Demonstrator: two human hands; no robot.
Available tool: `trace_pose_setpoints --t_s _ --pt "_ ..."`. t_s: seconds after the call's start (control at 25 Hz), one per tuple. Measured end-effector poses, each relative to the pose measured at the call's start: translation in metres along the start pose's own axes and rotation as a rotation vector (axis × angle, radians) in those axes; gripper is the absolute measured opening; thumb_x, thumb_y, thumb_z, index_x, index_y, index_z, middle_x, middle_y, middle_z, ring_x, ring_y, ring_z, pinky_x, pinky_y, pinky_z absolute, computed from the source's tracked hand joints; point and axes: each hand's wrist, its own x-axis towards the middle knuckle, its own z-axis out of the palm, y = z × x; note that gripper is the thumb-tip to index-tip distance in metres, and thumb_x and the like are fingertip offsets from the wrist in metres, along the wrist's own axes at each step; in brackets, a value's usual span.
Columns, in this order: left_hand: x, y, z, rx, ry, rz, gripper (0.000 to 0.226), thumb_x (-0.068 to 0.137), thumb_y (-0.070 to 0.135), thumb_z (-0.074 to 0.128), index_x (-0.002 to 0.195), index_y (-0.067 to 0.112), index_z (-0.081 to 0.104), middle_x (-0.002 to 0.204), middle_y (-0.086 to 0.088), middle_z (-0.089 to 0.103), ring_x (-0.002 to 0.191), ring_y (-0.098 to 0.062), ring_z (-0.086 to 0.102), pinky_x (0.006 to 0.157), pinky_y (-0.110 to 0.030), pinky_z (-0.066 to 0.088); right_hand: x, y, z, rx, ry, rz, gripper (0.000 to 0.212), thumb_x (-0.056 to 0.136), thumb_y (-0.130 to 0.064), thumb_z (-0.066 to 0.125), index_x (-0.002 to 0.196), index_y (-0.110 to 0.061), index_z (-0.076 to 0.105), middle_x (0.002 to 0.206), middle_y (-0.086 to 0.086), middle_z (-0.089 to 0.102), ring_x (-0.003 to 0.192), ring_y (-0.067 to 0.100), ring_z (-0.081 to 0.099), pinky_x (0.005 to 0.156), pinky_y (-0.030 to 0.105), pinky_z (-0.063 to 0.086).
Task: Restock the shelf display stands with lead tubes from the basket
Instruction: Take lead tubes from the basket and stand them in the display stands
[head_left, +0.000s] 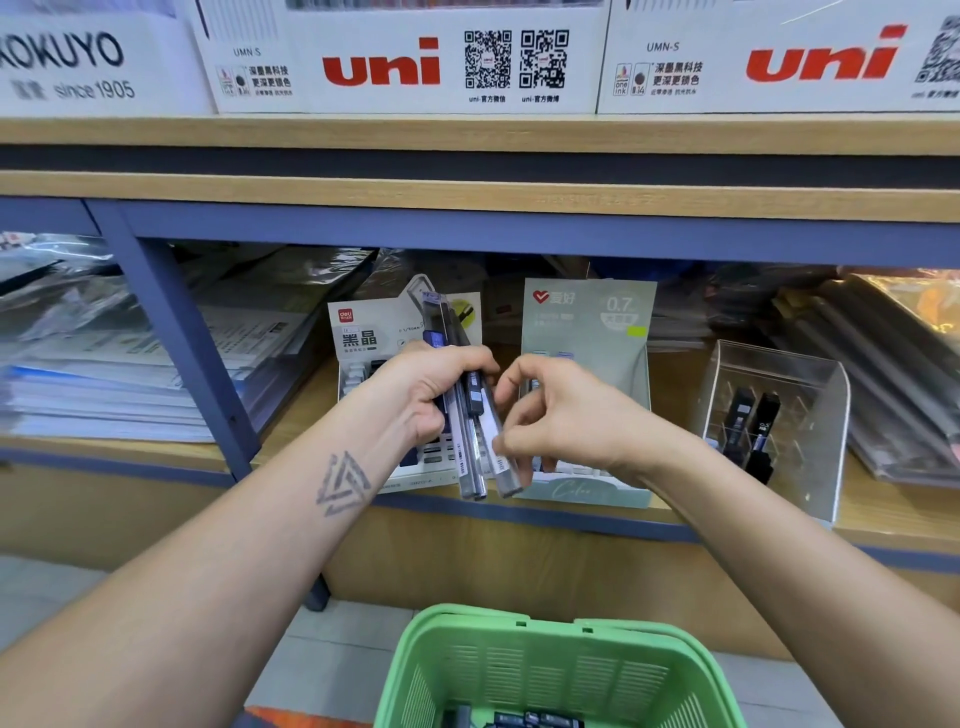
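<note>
Where left hand (431, 387) grips lead tubes (470, 415) | labels unreadable | basket (550, 670) cropped

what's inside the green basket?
Only the far end of the green basket floor shows: a few small dark lead tubes lying flat. The rest is cut off by the frame edge, so no count.

Your left hand (431, 389) curls shut around what it holds, forearm raised; your right hand (556, 415) pinches with thumb and fingertips just beside it.
</note>
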Motion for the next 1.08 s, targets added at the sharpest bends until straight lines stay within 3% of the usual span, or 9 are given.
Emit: trace_pose_setpoints --t_s 0.2,0.44,0.56,0.64,0.72,0.8,0.92,1.08 --pt "-0.007 0.002 -0.005 -0.006 0.006 0.014 0.044 0.079 0.005 0.08 0.119 -0.002 0.063 0.079 -0.017 0.068 0.064 -0.029 0.07 0.058 -0.045 0.062 -0.001 -0.003 -0.011 0.096 0.062 0.057 0.035 0.08 0.009 0.06 0.111 -0.008 0.058 0.063 0.011 0.063 0.051 0.017 0.051 0.049 0.028 0.042" --pt "-0.013 0.005 -0.009 0.019 0.01 0.049 0.028 0.08 0.016 0.082 0.098 0.0 0.067 0.068 -0.014 0.069 0.055 -0.023 0.066 0.042 -0.026 0.053 -0.008 -0.002 -0.033 0.147 -0.053 0.126 0.039 0.084 0.011 0.066 0.12 -0.004 0.06 0.08 0.021 0.072 0.059 0.022 0.065 0.056 0.029 0.056" --pt "-0.012 0.008 -0.012 -0.026 -0.008 0.043 0.018 0.083 0.013 0.079 0.092 0.002 0.068 0.066 -0.01 0.066 0.051 -0.018 0.064 0.04 -0.022 0.048 -0.012 0.001 -0.038 0.175 -0.11 0.148 0.068 0.084 0.013 0.068 0.143 -0.007 0.043 0.086 0.024 0.073 0.064 0.028 0.07 0.061 0.031 0.059" --pt "-0.014 0.008 -0.009 -0.008 -0.053 0.042 0.013 0.084 0.005 0.076 0.093 0.0 0.067 0.068 -0.011 0.065 0.051 -0.017 0.062 0.039 -0.02 0.046 -0.016 0.004 -0.04 0.221 -0.153 0.134 0.096 0.083 0.016 0.069 0.158 -0.024 0.023 0.087 0.023 0.071 0.068 0.03 0.071 0.066 0.034 0.06" --pt "-0.017 0.007 -0.003 0.004 -0.092 0.037 0.009 0.084 0.0 0.074 0.09 -0.002 0.067 0.073 -0.014 0.067 0.052 -0.017 0.062 0.039 -0.02 0.046 -0.018 0.005 -0.042 0.252 -0.181 0.113 0.109 0.083 0.017 0.07 0.16 -0.036 0.013 0.088 0.022 0.07 0.07 0.031 0.071 0.067 0.036 0.061" --pt "-0.02 0.007 0.004 -0.01 -0.111 0.044 0.008 0.083 -0.003 0.073 0.09 -0.003 0.068 0.076 -0.017 0.068 0.053 -0.016 0.061 0.039 -0.019 0.046 -0.019 0.006 -0.044 0.246 -0.184 0.097 0.106 0.082 0.016 0.071 0.158 -0.037 0.02 0.086 0.021 0.069 0.071 0.032 0.071 0.068 0.037 0.061" --pt "-0.023 0.005 0.014 -0.039 -0.14 0.055 0.017 0.082 -0.005 0.073 0.097 -0.003 0.066 0.076 -0.017 0.065 0.052 -0.017 0.06 0.039 -0.019 0.045 -0.017 0.007 -0.045 0.276 -0.063 0.045 0.071 0.082 0.016 0.07 0.14 -0.017 0.045 0.083 0.018 0.069 0.071 0.033 0.071 0.065 0.037 0.06" --pt "-0.022 0.006 0.022 -0.048 -0.162 0.026 0.011 0.086 -0.006 0.068 0.079 0.001 0.064 0.073 -0.016 0.066 0.052 -0.017 0.06 0.038 -0.019 0.045 -0.016 0.009 -0.057 0.306 0.2 -0.009 0.04 0.085 0.009 0.068 0.119 -0.005 0.053 0.085 0.022 0.074 0.071 0.034 0.071 0.059 0.033 0.059"
